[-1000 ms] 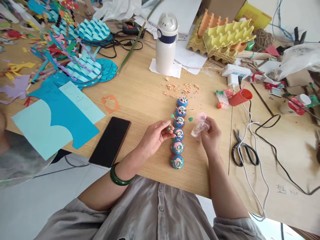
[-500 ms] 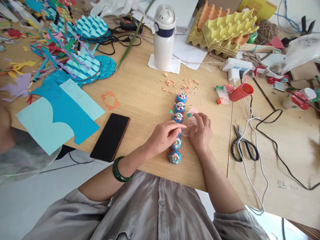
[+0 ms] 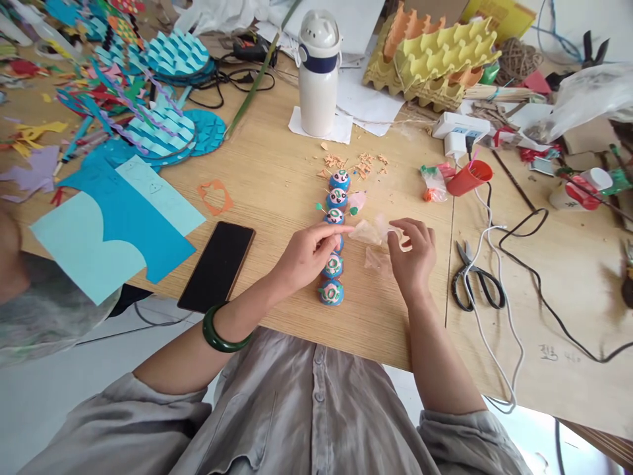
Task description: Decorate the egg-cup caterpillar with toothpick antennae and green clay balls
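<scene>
A row of blue ball-shaped craft pieces, with pink and green decoration on top, runs away from the table's front edge. Thin sticks poke out sideways from some of them, and one pair ends in green blobs. Across the row reaches my left hand, index finger stretched out and the other fingers bent, partly hiding a middle ball. To the right, my right hand pinches the edge of a crumpled clear plastic wrapper. The wrapper extends to my left fingertip; whether they touch I cannot tell. A pink lump lies beside the row.
Orange shavings lie beyond the row, before a white bottle. Left are a phone and blue paper cutouts. Scissors, cables and a red cup lie right. Part of another person shows at the left edge.
My right hand has moved right, away from the row, drawing the plastic wrapper out flatter. The pink lump now shows apart from my fingers. The view has shifted slightly.
</scene>
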A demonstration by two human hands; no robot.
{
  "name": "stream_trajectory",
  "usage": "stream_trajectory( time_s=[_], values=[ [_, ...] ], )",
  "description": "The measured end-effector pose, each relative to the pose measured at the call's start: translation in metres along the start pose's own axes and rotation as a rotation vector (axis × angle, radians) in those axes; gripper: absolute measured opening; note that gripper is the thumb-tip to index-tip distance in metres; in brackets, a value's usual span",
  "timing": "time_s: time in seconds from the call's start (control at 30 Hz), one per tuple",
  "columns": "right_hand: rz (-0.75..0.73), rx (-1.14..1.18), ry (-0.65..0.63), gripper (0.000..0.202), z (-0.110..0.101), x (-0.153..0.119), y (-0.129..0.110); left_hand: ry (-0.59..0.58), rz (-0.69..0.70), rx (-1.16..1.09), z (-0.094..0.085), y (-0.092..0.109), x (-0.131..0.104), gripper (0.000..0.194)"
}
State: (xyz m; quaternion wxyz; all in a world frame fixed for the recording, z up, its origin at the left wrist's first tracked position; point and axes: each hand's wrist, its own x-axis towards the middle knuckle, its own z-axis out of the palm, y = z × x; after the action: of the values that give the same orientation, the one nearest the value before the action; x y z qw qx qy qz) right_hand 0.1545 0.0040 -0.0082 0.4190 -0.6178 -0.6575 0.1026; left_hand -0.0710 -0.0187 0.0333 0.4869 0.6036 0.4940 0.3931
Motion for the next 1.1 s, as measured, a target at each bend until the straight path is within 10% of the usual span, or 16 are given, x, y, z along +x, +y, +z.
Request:
stream_trajectory(
  time_s=[0.27, 0.67, 0.9, 1.1],
  values=[
    [0.49, 0.749, -0.023, 0.013, -0.01, 0.013, -0.015, -0.096, -0.328, -0.599, 0.016, 0.023, 0.0, 0.015],
    [0.333, 0.68, -0.385, 0.036, -0.031, -0.002, -0.04, 0.061, -0.117, -0.246, 0.046, 0.017, 0.009, 0.019],
    [0.149, -0.297, -0.196, 0.052, -0.046, -0.024, -0.008, 0.203, -0.012, 0.056, 0.032, 0.01, 0.006, 0.009],
    [-0.065, -0.397, -0.231, 0.018, -0.018, -0.059, -0.005, 0.204, 0.042, 0.237, 0.032, 0.012, 0.002, 0.004]
  ],
)
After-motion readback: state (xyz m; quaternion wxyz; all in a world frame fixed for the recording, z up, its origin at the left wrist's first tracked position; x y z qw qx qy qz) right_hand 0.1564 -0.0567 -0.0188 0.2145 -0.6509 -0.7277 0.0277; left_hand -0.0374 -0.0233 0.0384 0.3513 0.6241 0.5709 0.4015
